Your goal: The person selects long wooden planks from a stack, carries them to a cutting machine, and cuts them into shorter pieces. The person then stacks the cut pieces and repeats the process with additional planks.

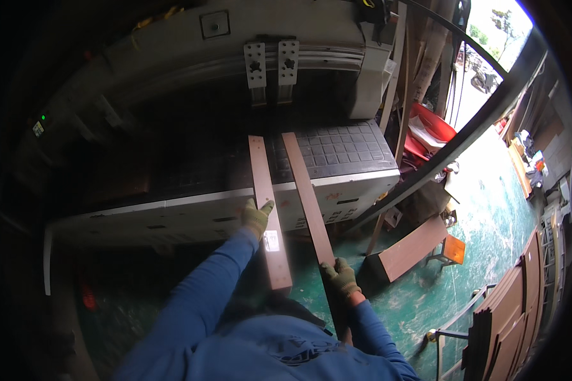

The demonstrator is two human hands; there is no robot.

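Green floor (496,190) all around our work

We stand at a big machine (190,213). Over its dark top (346,152) reach the left board (262,178) and the right board (306,193), side by side but apart, their near ends sticking out toward us. Our right hand (342,277) is clamped on the right board close to us. Our left hand (256,219) pinches the left board by its left edge, thumb on top, just past a white sticker (271,241).

We think our step is putting both boards down or pulling them off; we can't tell which. Our next move seems to need a firm hold and no bumping. Deep shade hides the machine's left side. We can't see under the boards, and the right board's near end is hard to make out.
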